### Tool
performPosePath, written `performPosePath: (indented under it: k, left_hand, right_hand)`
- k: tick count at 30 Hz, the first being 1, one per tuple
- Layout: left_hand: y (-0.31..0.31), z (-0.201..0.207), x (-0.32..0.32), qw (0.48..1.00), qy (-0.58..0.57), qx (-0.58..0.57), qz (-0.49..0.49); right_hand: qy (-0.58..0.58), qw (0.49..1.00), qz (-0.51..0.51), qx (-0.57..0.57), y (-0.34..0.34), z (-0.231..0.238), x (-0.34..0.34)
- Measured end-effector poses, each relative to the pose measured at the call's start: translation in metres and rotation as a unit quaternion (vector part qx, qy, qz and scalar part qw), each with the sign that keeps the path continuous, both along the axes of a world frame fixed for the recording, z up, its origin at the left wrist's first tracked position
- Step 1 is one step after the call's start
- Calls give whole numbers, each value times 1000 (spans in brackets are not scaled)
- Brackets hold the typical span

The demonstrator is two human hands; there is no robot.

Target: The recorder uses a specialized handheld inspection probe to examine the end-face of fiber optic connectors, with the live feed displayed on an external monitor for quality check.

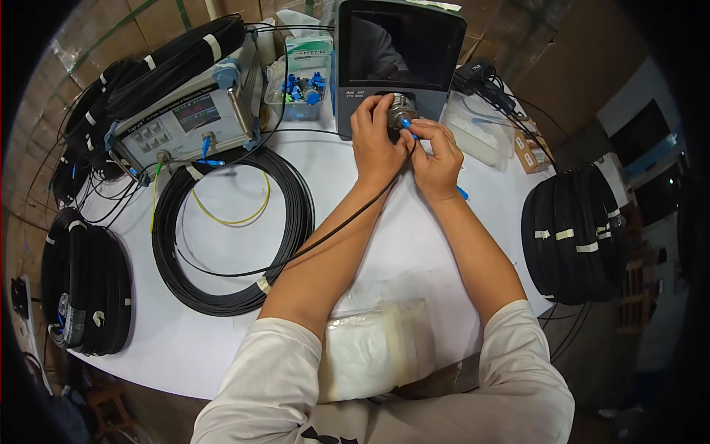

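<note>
Head view: at upper centre of the frame the left hand (pixel 376 140) wraps around a round metal port (pixel 401 112) on the front of a grey inspection unit with a dark screen (pixel 399 52), its grip closed on the fitting. The right hand (pixel 436 159) pinches a small blue connector (pixel 407 126) just beside that port, with a thin black cable (pixel 325 237) running down-left towards a loose black cable coil (pixel 229 229) (a yellow fibre loops inside it). A skewed push could, I judge, scuff the connector tip or kink the cable. Open white surface (pixel 414 244) lies below the hands; a tester box (pixel 185 122) and coils crowd the left, another coil bundle (pixel 573 237) overhangs the right edge.
</note>
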State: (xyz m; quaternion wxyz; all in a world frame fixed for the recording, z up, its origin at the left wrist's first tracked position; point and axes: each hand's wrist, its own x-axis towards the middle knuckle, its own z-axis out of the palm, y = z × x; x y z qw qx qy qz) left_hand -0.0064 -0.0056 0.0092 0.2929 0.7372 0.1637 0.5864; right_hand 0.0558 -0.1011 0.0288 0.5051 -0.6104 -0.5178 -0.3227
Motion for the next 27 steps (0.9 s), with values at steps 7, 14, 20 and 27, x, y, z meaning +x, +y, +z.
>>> performPosePath:
  k: [7,14,20,27]
  left_hand:
    - [2,2,3,1000,19,-4,6]
    - [4,-1,2,999,29,16,1]
    - [0,2,0,999,36,-6,-17]
    - [0,2,-2,999,43,-11,-28]
  right_hand:
    - [-1,1000,1,-15,5,7,4]
    - [4,1000,-12,-4,-2,0,8]
    - [176,983,41,24,1,-16,14]
    - [278,958,67,-6,7,-21,25]
